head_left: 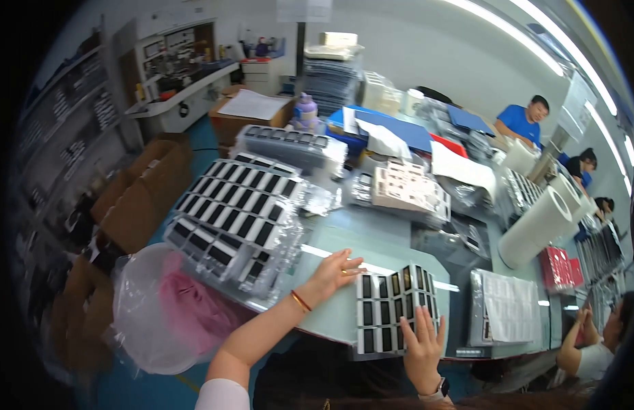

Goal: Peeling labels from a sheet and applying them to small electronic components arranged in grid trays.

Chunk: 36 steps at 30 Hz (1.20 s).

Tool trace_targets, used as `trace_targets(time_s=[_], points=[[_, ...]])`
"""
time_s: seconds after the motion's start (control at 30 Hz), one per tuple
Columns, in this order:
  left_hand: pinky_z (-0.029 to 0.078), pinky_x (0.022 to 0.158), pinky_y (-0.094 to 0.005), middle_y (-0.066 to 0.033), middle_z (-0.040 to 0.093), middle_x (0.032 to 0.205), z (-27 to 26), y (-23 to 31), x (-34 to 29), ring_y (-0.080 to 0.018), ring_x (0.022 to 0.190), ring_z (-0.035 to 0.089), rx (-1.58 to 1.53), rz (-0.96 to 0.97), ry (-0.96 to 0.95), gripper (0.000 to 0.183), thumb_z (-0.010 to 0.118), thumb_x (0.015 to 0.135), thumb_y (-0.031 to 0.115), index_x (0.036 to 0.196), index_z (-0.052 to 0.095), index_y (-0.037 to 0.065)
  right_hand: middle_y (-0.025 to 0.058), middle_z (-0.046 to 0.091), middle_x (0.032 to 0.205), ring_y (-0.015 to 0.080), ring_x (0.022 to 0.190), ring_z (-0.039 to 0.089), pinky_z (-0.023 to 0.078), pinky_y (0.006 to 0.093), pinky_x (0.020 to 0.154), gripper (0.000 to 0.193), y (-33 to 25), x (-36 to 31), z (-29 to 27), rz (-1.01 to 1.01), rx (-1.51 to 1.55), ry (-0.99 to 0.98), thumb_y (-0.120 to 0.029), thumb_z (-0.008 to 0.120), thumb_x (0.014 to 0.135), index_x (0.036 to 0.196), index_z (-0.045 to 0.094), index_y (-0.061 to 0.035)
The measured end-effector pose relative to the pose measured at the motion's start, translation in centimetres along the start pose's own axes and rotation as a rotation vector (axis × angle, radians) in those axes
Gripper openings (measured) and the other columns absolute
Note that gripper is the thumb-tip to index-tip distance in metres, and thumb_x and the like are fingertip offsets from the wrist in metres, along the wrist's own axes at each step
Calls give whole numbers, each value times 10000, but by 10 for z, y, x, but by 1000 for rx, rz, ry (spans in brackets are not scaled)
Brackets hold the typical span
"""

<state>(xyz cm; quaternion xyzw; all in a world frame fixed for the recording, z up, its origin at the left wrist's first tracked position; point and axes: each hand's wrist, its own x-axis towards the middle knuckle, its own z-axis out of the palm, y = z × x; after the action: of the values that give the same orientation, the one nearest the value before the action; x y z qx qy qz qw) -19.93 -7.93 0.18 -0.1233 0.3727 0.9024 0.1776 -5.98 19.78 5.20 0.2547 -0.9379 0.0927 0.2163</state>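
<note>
On the table in front of me lies a white sheet holding rows of black rectangular pieces [387, 311], with its right part raised along a fold. My left hand [330, 275] is at its upper left corner, fingers stretched toward the edge; whether they touch it is hard to tell. Across the lower right part of the sheet my right hand [423, 345] lies with its fingers spread. Left of my hands rests a stack of clear trays [238, 205] filled with similar black and white pieces.
A bin with a clear liner [149, 311] and a pink bag stands below the table's left edge. To the right are a wrapped white stack [506, 307] and large white rolls [535, 229]. Cardboard boxes [136, 205] stand at left. Co-workers [520, 124] sit along the right side.
</note>
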Motion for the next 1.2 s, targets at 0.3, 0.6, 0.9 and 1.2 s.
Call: trace_targets(time_s=[0.3, 0.6, 0.9, 1.2], points=[[586, 846, -284, -157, 636, 1264, -7, -22, -17, -140, 1026, 671, 662, 104, -173, 819, 714, 921, 48, 1587, 244, -30, 199, 616, 1408, 374, 1370, 545, 331, 598, 1165, 509, 16, 5, -6, 29, 13, 8, 107, 555, 845, 1344, 608, 24], [564, 582, -256, -25, 683, 799, -16, 40, 7, -76, 698, 654, 738, 199, -68, 492, 691, 922, 71, 1376, 544, -50, 123, 667, 1360, 374, 1341, 570, 354, 578, 1161, 338, 36, -1, -19, 21, 122, -288, -82, 675, 888, 1222, 699, -33], [582, 544, -260, -42, 671, 806, -24, 42, 27, -94, 649, 657, 900, 138, 24, 340, 663, 963, 71, 1256, 585, -83, 195, 538, 1479, 390, 1335, 520, 426, 466, 1112, 500, 93, 63, 20, 113, 285, -157, -305, 755, 908, 1322, 647, -48], [574, 517, -278, -81, 714, 850, -35, 42, 35, -111, 622, 662, 794, 180, 106, 259, 647, 981, 133, 1150, 648, -64, 102, 642, 1044, 326, 1047, 585, 465, 445, 851, 360, 126, 136, 70, 207, 60, -377, -370, 801, 835, 1022, 682, -86]])
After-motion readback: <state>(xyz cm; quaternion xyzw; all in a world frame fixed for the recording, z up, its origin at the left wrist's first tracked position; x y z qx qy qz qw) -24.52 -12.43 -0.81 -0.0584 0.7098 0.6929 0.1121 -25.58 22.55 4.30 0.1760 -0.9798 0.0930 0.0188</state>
